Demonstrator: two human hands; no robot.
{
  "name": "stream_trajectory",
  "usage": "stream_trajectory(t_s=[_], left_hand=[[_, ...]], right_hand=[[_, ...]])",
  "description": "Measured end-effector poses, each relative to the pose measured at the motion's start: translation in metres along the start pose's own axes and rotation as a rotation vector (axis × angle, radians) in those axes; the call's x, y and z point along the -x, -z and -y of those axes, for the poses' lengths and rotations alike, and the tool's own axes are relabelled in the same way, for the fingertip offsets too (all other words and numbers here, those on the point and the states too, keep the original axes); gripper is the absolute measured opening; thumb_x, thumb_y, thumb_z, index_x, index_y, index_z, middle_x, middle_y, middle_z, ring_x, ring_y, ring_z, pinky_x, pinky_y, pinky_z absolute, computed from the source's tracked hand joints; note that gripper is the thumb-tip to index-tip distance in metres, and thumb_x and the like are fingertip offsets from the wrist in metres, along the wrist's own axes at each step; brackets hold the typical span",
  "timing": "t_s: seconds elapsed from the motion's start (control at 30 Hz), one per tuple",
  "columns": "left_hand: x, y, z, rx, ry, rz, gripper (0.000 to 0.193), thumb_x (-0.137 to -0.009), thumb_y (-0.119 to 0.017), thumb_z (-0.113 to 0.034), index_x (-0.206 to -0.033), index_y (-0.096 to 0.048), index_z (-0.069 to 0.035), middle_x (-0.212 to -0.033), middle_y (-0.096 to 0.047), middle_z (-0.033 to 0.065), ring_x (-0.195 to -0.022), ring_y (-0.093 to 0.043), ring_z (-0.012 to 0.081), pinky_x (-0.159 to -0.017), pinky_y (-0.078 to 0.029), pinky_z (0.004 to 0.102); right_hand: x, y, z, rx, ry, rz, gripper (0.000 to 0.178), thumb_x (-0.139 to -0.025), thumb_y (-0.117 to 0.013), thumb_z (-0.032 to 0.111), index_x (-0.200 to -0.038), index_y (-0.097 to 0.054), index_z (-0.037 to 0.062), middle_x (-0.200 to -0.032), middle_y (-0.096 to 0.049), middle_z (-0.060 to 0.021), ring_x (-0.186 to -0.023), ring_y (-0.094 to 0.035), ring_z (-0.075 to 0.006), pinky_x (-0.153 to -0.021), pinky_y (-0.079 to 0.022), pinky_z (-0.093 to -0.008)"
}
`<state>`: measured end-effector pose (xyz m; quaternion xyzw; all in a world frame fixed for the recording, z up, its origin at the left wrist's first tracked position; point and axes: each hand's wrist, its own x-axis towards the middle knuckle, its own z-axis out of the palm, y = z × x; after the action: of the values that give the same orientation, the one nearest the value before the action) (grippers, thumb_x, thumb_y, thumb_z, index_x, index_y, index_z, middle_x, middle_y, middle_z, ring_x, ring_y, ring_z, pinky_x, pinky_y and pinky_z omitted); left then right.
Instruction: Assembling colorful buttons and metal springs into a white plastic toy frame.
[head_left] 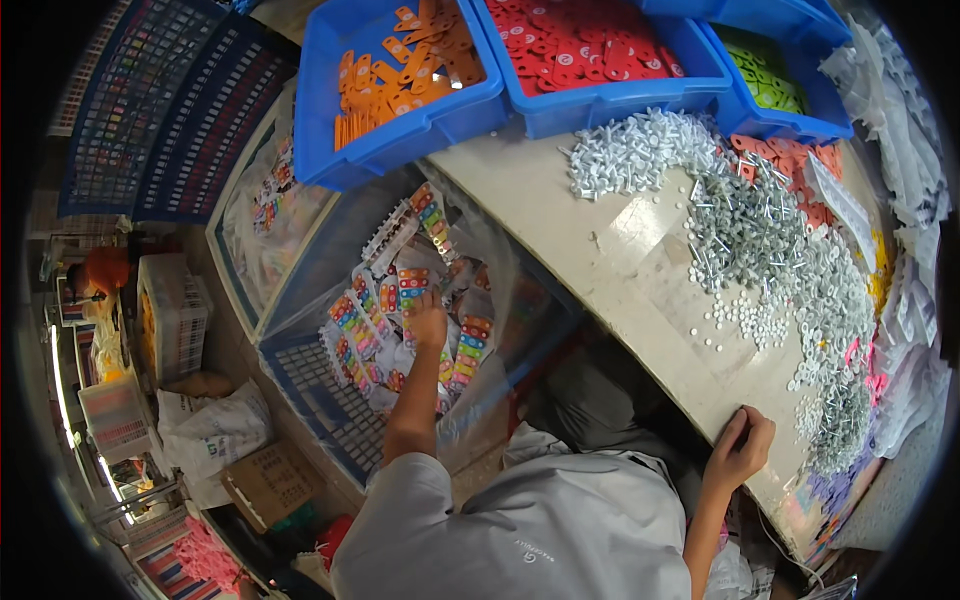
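Note:
My left hand reaches down into a blue plastic crate lined with a clear bag. Its fingers are closed at a strip of coloured pieces, which lies over a heap of similar multicoloured strips. Part of the grip is too small to make out. At the near edge of the pale worktable, my right hand rests with its fingers curled in. Nothing shows in it.
Blue bins hold orange pieces, red pieces and green pieces. Piles of clear small parts and metal pins spread over the table. A second lined crate adjoins; a cardboard box sits on the floor.

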<state>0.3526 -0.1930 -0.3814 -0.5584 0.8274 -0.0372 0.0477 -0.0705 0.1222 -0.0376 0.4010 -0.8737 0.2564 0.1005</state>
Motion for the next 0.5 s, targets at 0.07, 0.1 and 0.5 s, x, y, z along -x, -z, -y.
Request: stream_trajectory(t_s=[0.07,0.1,0.5], left_hand=[[0.011,-0.031,0.003,-0.061,0.171,0.099,0.041,-0.087,-0.064,-0.015,-0.127,-0.066,-0.009,-0.129,-0.058,0.017,-0.113,-0.06,0.0323,-0.092,-0.051,0.0471],[0.016,-0.04,-0.008,-0.06,0.166,0.1,0.041,-0.087,-0.064,-0.015,-0.127,-0.066,-0.009,-0.129,-0.058,0.017,-0.113,-0.06,0.0323,-0.092,-0.051,0.0471],[-0.018,0.087,-0.106,0.62,0.241,0.281,0.03,-0.089,-0.06,-0.003,-0.118,-0.063,0.005,-0.099,-0.069,0.026,-0.104,-0.068,0.0351,-0.09,-0.052,0.0444]], right_hand=[[-0.001,-0.001,0.002,-0.016,0.01,0.01,0.003,-0.097,-0.062,-0.001,-0.097,-0.064,-0.0038,-0.083,-0.058,-0.0135,-0.071,-0.056,-0.0277,-0.064,-0.045,-0.0368],[-0.001,-0.001,0.002,-0.012,0.004,0.008,0.003,-0.097,-0.063,-0.001,-0.097,-0.064,-0.0037,-0.083,-0.058,-0.0134,-0.071,-0.055,-0.0275,-0.064,-0.045,-0.0366],[-0.005,0.011,0.003,0.034,-0.027,-0.011,0.001,-0.094,-0.065,0.0,-0.093,-0.065,-0.0008,-0.081,-0.058,-0.0152,-0.07,-0.056,-0.0322,-0.063,-0.046,-0.041]])
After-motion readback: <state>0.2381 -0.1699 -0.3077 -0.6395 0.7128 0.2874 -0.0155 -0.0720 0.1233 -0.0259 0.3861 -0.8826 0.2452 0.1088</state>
